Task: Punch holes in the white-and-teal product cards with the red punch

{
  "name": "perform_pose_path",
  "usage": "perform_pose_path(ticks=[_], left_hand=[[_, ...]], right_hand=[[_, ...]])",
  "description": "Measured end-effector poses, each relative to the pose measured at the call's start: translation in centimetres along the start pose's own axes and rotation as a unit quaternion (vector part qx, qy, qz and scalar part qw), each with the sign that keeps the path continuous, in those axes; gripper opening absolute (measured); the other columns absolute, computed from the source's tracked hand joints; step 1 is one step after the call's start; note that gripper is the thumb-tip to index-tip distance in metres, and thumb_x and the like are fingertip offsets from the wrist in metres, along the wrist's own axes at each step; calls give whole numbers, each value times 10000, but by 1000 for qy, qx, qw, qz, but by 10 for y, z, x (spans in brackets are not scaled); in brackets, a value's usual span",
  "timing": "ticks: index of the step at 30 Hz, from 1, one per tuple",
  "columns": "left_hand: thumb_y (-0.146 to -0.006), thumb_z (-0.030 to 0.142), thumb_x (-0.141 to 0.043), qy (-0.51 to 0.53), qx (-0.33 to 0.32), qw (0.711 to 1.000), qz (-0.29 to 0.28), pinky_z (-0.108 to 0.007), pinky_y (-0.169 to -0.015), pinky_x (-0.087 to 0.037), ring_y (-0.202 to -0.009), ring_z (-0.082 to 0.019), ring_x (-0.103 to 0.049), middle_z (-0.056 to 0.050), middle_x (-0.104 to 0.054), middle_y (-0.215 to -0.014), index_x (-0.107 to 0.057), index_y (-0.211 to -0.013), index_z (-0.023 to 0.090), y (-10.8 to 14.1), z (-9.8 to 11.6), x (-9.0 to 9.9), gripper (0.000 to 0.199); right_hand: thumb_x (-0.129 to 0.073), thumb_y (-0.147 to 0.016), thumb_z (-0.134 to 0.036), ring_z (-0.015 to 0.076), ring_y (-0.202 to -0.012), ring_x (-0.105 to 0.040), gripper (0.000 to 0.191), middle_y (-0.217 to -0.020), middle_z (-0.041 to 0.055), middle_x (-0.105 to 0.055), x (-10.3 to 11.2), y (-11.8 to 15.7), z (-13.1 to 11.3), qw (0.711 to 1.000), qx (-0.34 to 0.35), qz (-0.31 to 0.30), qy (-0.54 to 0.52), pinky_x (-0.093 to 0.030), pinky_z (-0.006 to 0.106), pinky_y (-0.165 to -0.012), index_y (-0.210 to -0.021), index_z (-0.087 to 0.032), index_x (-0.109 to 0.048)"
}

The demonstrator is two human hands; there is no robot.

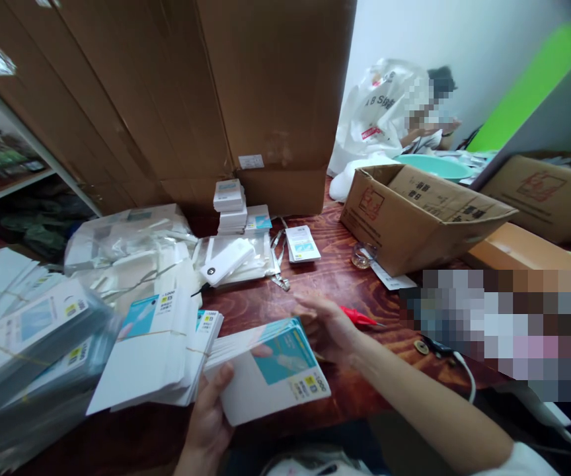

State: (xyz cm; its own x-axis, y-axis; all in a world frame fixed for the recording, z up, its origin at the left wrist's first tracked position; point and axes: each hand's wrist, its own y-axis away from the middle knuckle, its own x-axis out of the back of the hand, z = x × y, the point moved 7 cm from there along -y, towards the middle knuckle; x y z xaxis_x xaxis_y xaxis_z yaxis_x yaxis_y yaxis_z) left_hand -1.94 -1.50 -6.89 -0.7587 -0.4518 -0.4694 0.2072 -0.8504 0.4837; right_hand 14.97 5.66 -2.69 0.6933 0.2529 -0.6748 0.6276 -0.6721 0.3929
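My left hand (211, 403) is closed around a fanned stack of printed cards (260, 390), thumb on top. The cards are white with a blue picture panel and a yellow mark. At the far right edge of this stack is my right hand (328, 327), its fingers loosely stretched to the left and slightly blurred. Some of those fingers are partly hidden, and nothing shows in them. Just beyond my right wrist, a red pointed tool (357, 316) lies on the wooden table (246, 304). Left of the held cards sits a rubber-banded bundle of similar cards (149, 350).
Plastic-sleeved card bundles (28, 330) pile up at left. Behind are a white device (228, 261), stacked small cards (230, 205) and a loose card pile (302, 243). An open cardboard box (394, 225) and a tape roll (363, 255) stand right. Another person sits at the back.
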Motion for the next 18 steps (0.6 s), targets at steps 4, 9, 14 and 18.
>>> perform_pose_path(ticks=[4, 9, 14, 18], left_hand=[[-746, 201, -781, 22, -45, 991, 128, -308, -646, -634, -762, -222, -746, -80, -774, -993, -662, -1240, 160, -9, 10, 11, 510], [-888, 135, -651, 66, -62, 984, 156, -243, -771, -619, -943, -164, -736, -74, -731, -1193, -642, -1296, 211, -13, 13, -10, 415], [-922, 177, -632, 58, -10, 984, 169, -238, -736, -613, -900, -153, -732, -124, -697, -1253, -660, -1235, 159, -18, -8, -21, 315], [-901, 250, -675, 56, -104, 978, 172, -250, -804, -594, -990, -163, -712, -110, -685, -1267, -650, -1209, 181, -30, -18, -12, 317]], right_hand=[[-759, -695, -618, 47, -389, -185, 684, -419, -85, -210, 37, 0, -68, 958, 213, 67, 179, -182, 253, -434, -495, -222, -238], [-465, -904, -643, 89, -437, -349, 601, -444, -26, -358, 123, -21, -124, 768, 207, 307, 522, -298, 247, -477, -507, -207, -354], [-640, -853, -373, 198, -636, -589, 388, -599, 85, -605, 155, -32, -131, 710, 186, 333, 592, -464, 306, -654, -535, -163, -571], [-650, -837, -261, 274, -1078, -628, 181, -1105, 166, -690, 128, -35, -116, 701, 251, 315, 588, -474, 409, -994, -940, -139, -737]])
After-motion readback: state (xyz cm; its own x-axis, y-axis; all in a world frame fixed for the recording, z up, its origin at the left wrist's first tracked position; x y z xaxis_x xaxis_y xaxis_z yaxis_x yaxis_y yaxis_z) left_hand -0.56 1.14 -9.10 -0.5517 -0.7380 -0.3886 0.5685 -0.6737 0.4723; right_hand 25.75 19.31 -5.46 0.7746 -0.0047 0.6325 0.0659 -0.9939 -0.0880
